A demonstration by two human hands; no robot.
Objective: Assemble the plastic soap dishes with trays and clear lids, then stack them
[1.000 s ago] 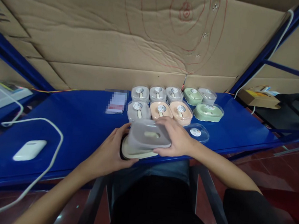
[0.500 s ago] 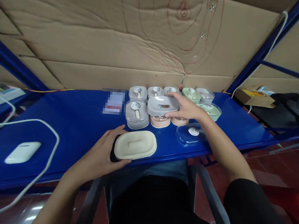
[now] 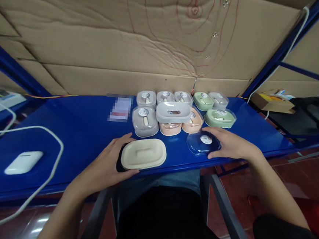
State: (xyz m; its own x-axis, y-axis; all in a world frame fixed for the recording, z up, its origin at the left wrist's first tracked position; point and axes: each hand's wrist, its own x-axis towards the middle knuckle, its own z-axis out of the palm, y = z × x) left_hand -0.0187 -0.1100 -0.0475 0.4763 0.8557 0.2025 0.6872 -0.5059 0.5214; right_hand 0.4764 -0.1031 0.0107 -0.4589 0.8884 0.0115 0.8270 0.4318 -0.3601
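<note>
My left hand point(image 3: 110, 158) is closed around the left end of a cream oval dish point(image 3: 144, 154) near the table's front edge, thumb at its near side. The dish has a shallow hollow with a raised ridge in the middle. At the right, my right hand point(image 3: 229, 143) grips the right end of a clear plastic lid point(image 3: 198, 141) with a round white sticker, lying on the blue table. Behind them, a grey oval tray point(image 3: 162, 112) with a slot rests on top of a lidded peach box point(image 3: 169, 129).
Several lidded grey boxes point(image 3: 145, 122) stand in rows, with a peach box point(image 3: 194, 121) and green boxes point(image 3: 219, 119) to the right. A white earphone case point(image 3: 23, 162) and a white cable point(image 3: 60, 152) lie at the left. Cardboard point(image 3: 98, 48) walls the back.
My right hand has let go of the grey tray, leaving it on the peach box, and moved down and right onto the clear lid. My left hand stays on the cream dish.
</note>
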